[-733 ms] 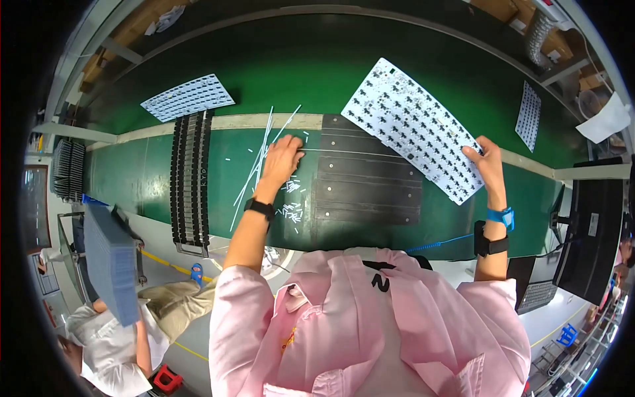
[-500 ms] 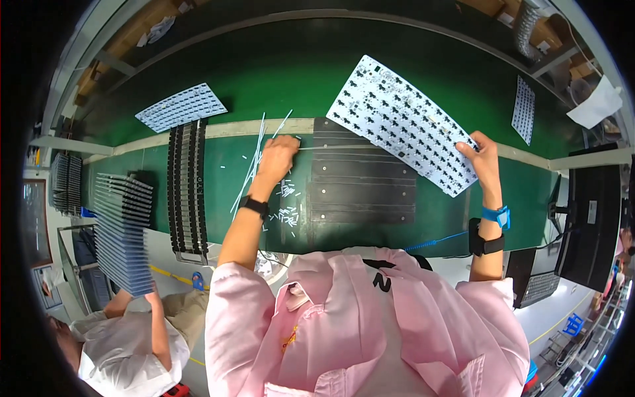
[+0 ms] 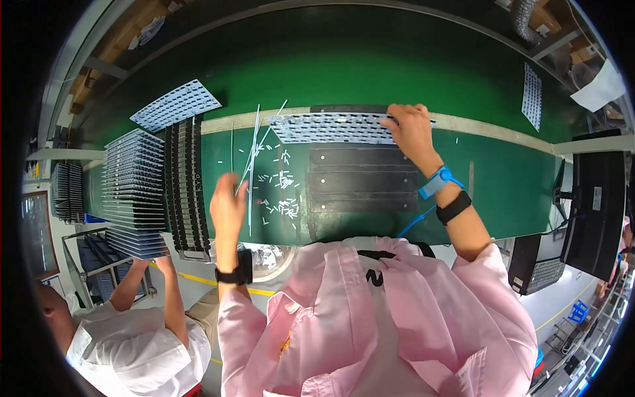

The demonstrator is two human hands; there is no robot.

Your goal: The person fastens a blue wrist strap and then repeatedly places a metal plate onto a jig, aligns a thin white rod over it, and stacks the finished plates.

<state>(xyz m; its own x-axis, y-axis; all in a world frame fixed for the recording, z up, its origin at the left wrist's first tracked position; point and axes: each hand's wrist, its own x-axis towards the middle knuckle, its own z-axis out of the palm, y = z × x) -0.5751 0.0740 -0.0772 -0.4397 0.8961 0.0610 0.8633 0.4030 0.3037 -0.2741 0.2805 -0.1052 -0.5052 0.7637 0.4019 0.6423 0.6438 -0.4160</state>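
Note:
My right hand (image 3: 411, 134) is closed on the right end of a white keyboard circuit board (image 3: 331, 128) with rows of black marks. The board is steeply tilted and seen foreshortened, over the far part of a black plate (image 3: 364, 178). My left hand (image 3: 228, 205) is slightly blurred, thumb and fingers apart, with nothing visible in it. It is beside long thin white strips (image 3: 252, 172) lying on the green mat. Many short white cut pieces (image 3: 286, 180) are scattered between the strips and the black plate.
Another circuit board (image 3: 175, 106) lies far left, touching a black slotted rack (image 3: 183, 188). A co-worker's hands (image 3: 149, 264) hold a tall stack of boards (image 3: 134, 178) at the left. One more board (image 3: 532, 98) lies far right. A monitor (image 3: 595, 205) stands at the right edge.
My right hand has moved left and turned the board, which was slanted and broad to view. My left hand has come nearer and left. The co-worker's board stack has moved up beside the slotted rack.

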